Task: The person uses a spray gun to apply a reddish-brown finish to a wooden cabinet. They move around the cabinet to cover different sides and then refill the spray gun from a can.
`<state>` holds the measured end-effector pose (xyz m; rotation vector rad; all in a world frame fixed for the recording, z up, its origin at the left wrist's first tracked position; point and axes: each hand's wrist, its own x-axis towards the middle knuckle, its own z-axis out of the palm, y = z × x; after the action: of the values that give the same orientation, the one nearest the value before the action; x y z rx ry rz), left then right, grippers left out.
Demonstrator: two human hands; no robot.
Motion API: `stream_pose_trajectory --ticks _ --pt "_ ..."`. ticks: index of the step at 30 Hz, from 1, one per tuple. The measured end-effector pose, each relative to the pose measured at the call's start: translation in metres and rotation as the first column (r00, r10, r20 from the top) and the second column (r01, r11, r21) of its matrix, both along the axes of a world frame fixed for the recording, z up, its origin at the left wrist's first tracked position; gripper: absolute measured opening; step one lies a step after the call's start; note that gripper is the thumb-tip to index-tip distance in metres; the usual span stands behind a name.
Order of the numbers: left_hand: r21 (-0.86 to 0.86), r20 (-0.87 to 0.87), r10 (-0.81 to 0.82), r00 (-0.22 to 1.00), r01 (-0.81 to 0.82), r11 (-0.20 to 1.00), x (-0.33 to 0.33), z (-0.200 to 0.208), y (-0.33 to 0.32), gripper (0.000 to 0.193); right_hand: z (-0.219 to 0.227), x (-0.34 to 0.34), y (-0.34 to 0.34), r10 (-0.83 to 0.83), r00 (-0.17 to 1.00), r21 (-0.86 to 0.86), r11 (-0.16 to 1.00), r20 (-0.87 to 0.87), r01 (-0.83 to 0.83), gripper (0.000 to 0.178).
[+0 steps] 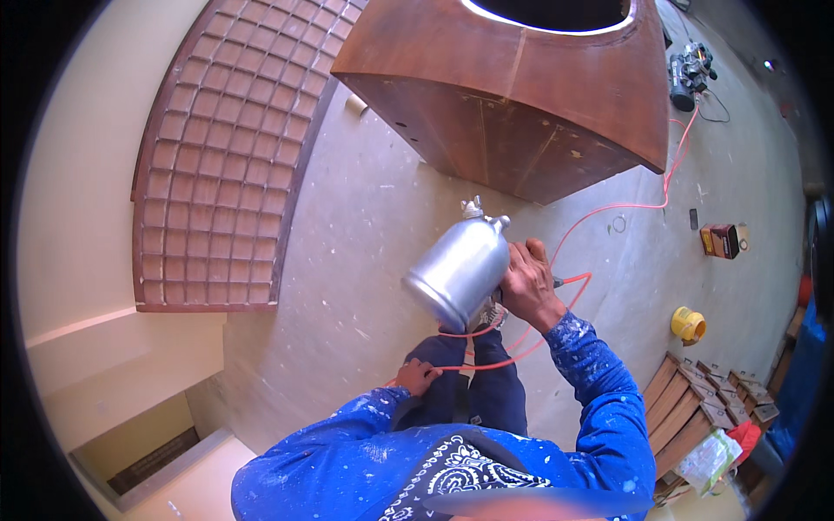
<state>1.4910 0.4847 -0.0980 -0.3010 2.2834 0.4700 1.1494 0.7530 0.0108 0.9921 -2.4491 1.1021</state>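
My right hand [532, 282] is wrapped round the handle of a spray gun [460, 269], whose silver metal cup is turned toward me and hides most of the gun's body. Down by my thigh, my left hand [418, 377] closes round a red air hose [486, 366]. That hose loops past my legs and joins the gun behind my right hand. Just beyond the gun stands a large reddish-brown wooden piece [486, 130], with a big round opening in its top and pale patches on its side.
A brown lattice panel [230, 165] leans on the left wall. At the far right the hose reaches an air compressor [692, 74]. A tin can [721, 240], a yellow tub [687, 325] and stacked wooden pieces [686, 408] stand on the right. A wall opening [143, 443] lies lower left.
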Motion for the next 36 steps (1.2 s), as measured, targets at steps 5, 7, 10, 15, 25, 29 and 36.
stream_pose_trajectory --ticks 5,7,10,15,25,29,36 --pt "-0.030 -0.083 -0.080 0.993 0.077 0.997 0.017 -0.028 0.016 0.023 -0.105 -0.004 -0.038 0.062 0.983 0.146 0.985 0.172 -0.088 0.024" --pt "-0.093 -0.061 0.003 0.998 -0.009 0.996 0.023 -0.039 0.018 0.021 -0.163 -0.001 -0.054 0.097 0.957 0.220 0.962 0.274 -0.160 0.033" --pt "-0.083 -0.043 0.100 0.994 -0.103 0.991 0.028 -0.043 0.017 0.028 -0.249 0.000 -0.084 0.079 0.943 0.325 0.927 0.323 -0.189 0.041" --pt "-0.059 -0.055 0.216 0.975 -0.219 0.974 0.026 -0.041 0.007 0.036 -0.362 0.002 -0.117 0.043 0.868 0.426 0.859 0.495 -0.285 0.047" --pt "0.019 -0.112 0.276 0.954 -0.276 0.961 0.034 -0.041 -0.016 0.036 -0.325 -0.010 -0.106 -0.023 0.875 0.388 0.902 0.483 -0.191 0.056" --pt "-0.035 -0.104 0.188 0.977 -0.193 0.981 0.038 -0.040 -0.027 0.034 -0.210 -0.002 -0.081 -0.011 0.910 0.244 0.965 0.414 -0.100 0.051" --pt "0.075 0.084 0.176 0.981 -0.182 0.980 0.041 -0.037 -0.056 0.037 -0.013 0.016 -0.048 0.017 0.990 -0.023 1.000 0.140 -0.014 0.027"
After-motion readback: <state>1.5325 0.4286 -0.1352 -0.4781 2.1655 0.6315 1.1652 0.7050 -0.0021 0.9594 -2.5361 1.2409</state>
